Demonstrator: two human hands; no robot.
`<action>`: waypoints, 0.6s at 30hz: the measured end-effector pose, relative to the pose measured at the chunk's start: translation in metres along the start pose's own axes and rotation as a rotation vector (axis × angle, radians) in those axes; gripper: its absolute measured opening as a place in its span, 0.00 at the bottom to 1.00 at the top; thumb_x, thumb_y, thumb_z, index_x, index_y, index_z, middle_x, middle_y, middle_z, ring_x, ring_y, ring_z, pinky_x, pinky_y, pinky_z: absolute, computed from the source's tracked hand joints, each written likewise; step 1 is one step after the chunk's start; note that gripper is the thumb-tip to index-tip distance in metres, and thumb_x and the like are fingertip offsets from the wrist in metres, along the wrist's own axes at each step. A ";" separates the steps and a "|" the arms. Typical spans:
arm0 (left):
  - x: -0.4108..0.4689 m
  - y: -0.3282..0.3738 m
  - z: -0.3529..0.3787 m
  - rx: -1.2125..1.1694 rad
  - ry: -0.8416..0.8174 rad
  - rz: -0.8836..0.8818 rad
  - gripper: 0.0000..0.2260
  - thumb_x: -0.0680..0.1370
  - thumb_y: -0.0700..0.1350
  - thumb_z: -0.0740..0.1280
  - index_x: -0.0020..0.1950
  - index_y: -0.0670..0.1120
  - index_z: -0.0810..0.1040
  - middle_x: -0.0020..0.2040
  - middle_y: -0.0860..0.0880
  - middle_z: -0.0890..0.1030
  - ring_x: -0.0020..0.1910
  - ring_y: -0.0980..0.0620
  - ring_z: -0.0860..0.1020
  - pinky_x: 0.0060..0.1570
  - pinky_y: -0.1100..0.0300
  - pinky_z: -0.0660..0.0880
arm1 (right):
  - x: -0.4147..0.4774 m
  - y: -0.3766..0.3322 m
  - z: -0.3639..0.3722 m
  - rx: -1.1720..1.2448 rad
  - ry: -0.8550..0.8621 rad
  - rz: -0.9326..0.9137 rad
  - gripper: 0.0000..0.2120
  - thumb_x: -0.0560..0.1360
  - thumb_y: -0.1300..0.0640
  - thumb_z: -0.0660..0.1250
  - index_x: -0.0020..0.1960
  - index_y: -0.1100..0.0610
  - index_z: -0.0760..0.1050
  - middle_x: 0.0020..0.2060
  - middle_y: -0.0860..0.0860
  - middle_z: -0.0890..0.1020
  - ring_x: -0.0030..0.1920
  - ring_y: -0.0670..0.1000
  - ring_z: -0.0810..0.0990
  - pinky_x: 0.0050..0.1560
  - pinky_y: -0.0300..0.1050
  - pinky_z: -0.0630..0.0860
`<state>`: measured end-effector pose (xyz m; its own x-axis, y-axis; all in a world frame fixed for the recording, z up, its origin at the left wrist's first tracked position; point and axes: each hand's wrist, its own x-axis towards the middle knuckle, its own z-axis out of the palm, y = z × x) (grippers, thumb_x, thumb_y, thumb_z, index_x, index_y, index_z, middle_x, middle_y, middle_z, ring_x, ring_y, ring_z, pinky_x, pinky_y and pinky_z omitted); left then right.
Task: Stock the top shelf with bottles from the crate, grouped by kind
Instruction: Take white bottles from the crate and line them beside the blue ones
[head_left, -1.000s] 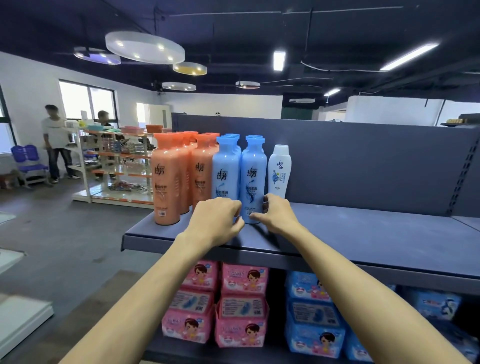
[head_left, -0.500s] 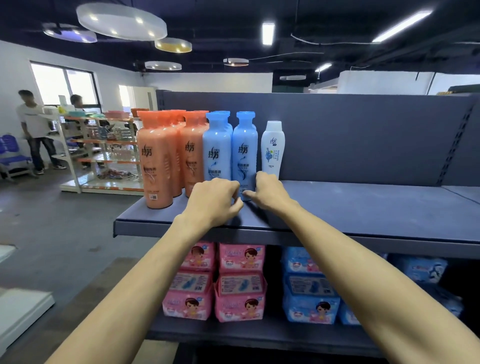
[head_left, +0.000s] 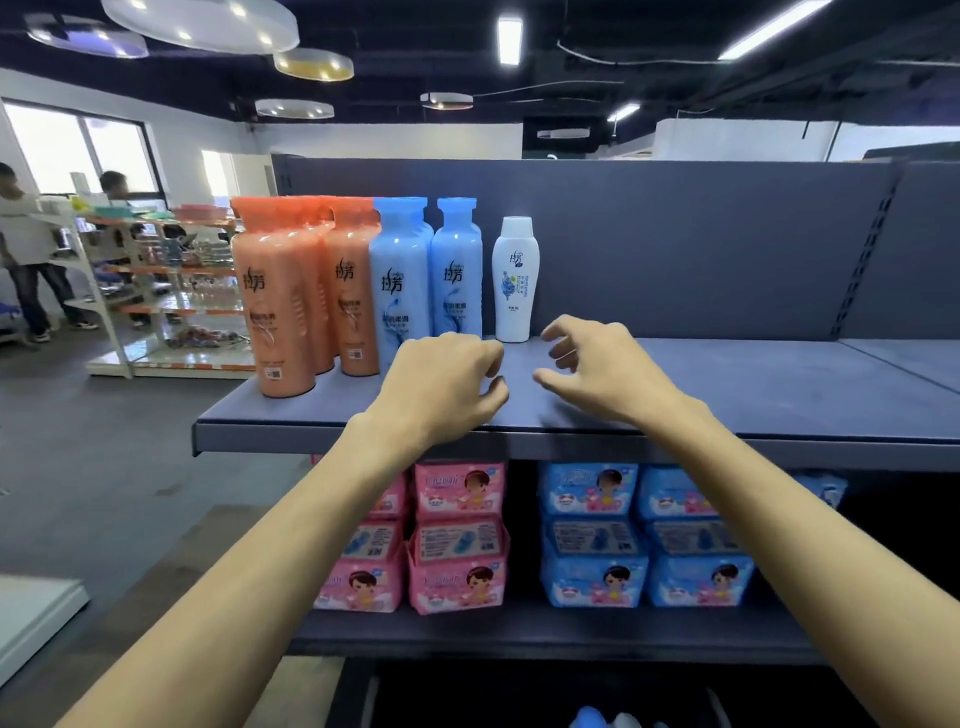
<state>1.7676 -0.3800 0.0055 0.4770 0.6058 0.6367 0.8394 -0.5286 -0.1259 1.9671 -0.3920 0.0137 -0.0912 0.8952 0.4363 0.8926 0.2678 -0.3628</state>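
Note:
On the grey top shelf (head_left: 727, 395) stand several orange bottles (head_left: 272, 306) at the left, then blue bottles (head_left: 456, 275), then one smaller white bottle (head_left: 515, 280). My left hand (head_left: 441, 384) hovers over the shelf's front, fingers loosely curled, holding nothing, just in front of a blue bottle (head_left: 397, 291). My right hand (head_left: 597, 366) hangs beside it with fingers spread, empty, in front and right of the white bottle. At the bottom edge, blue and white bottle caps (head_left: 608, 719) peek up from below; the crate itself is hidden.
The lower shelf holds pink packs (head_left: 457, 540) and blue packs (head_left: 592, 535). The top shelf runs bare to the right, with a grey back panel (head_left: 675, 244) behind. Two people (head_left: 26, 260) stand by a display rack (head_left: 171, 280) at far left.
Both hands have let go of the front blue bottles and drawn back toward the shelf's edge, the right one swinging right with fingers opening. The camera has tilted down.

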 end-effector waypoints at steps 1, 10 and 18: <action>0.000 0.008 -0.003 -0.008 -0.009 0.006 0.09 0.76 0.54 0.60 0.46 0.49 0.75 0.41 0.52 0.79 0.42 0.48 0.76 0.38 0.56 0.71 | -0.008 0.003 -0.006 -0.003 0.006 0.006 0.20 0.73 0.49 0.72 0.63 0.53 0.75 0.53 0.51 0.83 0.52 0.50 0.81 0.57 0.50 0.79; -0.058 0.091 0.018 -0.066 -0.010 0.236 0.09 0.74 0.53 0.62 0.38 0.49 0.71 0.34 0.51 0.76 0.35 0.46 0.77 0.29 0.59 0.61 | -0.125 0.048 0.006 0.095 0.010 -0.036 0.13 0.74 0.52 0.73 0.57 0.53 0.78 0.44 0.45 0.84 0.45 0.43 0.83 0.51 0.46 0.80; -0.133 0.137 0.134 -0.133 -0.452 0.140 0.08 0.75 0.53 0.60 0.43 0.50 0.68 0.44 0.49 0.79 0.45 0.44 0.79 0.34 0.55 0.61 | -0.188 0.116 0.095 0.095 -0.251 0.106 0.17 0.75 0.51 0.72 0.61 0.54 0.76 0.48 0.48 0.83 0.48 0.46 0.82 0.54 0.48 0.79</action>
<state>1.8536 -0.4536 -0.1984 0.6728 0.7054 0.2231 0.7327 -0.6769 -0.0696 2.0458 -0.4953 -0.1888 -0.1167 0.9770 0.1784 0.8584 0.1896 -0.4766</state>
